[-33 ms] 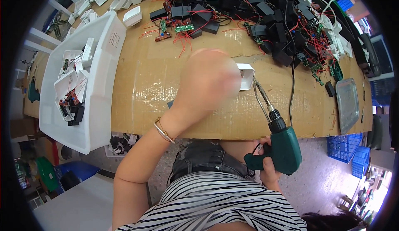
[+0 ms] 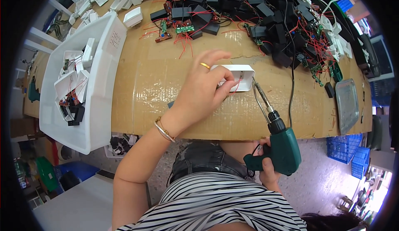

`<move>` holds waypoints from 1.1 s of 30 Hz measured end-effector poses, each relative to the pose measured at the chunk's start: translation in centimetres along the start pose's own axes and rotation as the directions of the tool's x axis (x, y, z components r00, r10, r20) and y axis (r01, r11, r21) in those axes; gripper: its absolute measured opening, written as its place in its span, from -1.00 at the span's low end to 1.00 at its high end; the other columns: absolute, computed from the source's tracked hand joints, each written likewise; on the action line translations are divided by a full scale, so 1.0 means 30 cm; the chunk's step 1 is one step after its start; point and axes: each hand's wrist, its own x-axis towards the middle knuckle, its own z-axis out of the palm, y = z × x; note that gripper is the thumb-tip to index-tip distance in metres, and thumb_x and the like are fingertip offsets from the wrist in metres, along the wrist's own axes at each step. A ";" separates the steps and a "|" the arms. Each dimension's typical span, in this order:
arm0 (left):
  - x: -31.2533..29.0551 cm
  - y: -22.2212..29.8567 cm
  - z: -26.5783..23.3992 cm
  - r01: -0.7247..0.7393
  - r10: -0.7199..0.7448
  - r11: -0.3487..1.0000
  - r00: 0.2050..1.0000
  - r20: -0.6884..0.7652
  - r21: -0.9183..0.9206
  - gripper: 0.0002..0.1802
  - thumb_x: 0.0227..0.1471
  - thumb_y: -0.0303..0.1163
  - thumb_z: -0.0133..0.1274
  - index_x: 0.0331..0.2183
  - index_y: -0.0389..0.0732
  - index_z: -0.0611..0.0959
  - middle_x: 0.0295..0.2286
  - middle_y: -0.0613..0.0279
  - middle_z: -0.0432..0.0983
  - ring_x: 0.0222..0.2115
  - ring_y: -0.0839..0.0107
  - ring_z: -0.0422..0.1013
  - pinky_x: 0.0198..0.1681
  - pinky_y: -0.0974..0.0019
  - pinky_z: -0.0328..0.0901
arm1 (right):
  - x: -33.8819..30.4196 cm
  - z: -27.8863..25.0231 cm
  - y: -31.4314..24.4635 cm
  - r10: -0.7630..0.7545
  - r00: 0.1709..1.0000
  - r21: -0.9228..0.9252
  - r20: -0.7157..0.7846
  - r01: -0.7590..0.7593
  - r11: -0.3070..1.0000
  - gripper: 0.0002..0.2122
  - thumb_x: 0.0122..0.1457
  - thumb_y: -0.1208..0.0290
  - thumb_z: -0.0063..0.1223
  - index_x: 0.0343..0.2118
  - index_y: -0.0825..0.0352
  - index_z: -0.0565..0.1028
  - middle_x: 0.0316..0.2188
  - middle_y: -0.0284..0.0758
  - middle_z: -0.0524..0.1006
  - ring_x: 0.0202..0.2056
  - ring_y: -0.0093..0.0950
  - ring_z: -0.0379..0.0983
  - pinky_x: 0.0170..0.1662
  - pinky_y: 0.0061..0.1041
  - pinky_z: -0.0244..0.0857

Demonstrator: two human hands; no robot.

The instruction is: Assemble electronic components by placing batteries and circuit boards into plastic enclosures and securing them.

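Note:
A white plastic casing (image 2: 248, 69) lies open side up on the cardboard-covered table in front of me. Over its left end is my left hand (image 2: 203, 85), thumb and index finger pinched on a thin red wire (image 2: 237, 86). My right hand (image 2: 270, 172) grips the handle of a dark green soldering gun (image 2: 286, 150) at the table's front edge. The gun points up and away, its metal tip at the casing's right wall. Whether the tip touches the wall I cannot tell. My left hand hides the casing's left part.
A white bin (image 2: 99, 81) at the left holds white casings and circuit boards with wires. Black boxes (image 2: 266, 10) with red wires and green boards are heaped at the back. White casings (image 2: 133, 17) lie back left. A metal tray (image 2: 347, 104) is at the right; a black cord (image 2: 292, 85) crosses the table.
My left hand, blurred and covering more of the casing before, has drawn back slightly to the left. Its pinching fingers and the red wire now show. The soldering gun has hardly moved.

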 end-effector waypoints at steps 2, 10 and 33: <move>-0.017 -0.011 0.043 0.224 -0.184 0.905 0.973 0.143 -0.362 -0.88 -0.03 -0.49 0.11 -0.43 -0.32 0.51 -0.09 -0.02 0.35 -0.22 0.15 0.39 -0.21 0.23 0.32 | -0.004 0.002 -0.002 0.021 1.000 0.042 0.023 -0.022 0.999 -0.45 -0.01 0.10 0.12 -0.04 0.43 0.37 -0.22 -0.24 0.46 -0.35 -0.57 0.30 -0.25 -0.54 0.22; -0.004 0.021 0.077 -0.056 0.056 0.998 0.998 0.013 -0.002 -0.87 -0.05 -0.53 0.09 -0.43 -0.34 0.46 -0.10 -0.04 0.34 -0.11 -0.01 0.29 -0.05 0.10 0.22 | -0.012 -0.008 -0.001 0.006 0.999 0.037 0.045 -0.007 0.999 -0.44 -0.01 0.21 0.17 0.00 0.46 0.34 -0.23 -0.21 0.46 -0.38 -0.55 0.35 -0.30 -0.54 0.28; 0.001 0.057 0.129 0.054 -0.051 0.986 0.998 -0.021 0.159 -0.88 -0.06 -0.53 0.08 -0.40 -0.33 0.49 -0.17 0.03 0.38 -0.22 0.06 0.34 -0.15 0.12 0.26 | 0.000 -0.044 0.017 0.070 0.992 -0.136 0.101 -0.056 0.989 -0.61 0.06 0.47 0.12 -0.03 0.44 0.37 -0.32 -0.38 0.45 -0.35 -0.63 0.34 -0.24 -0.60 0.26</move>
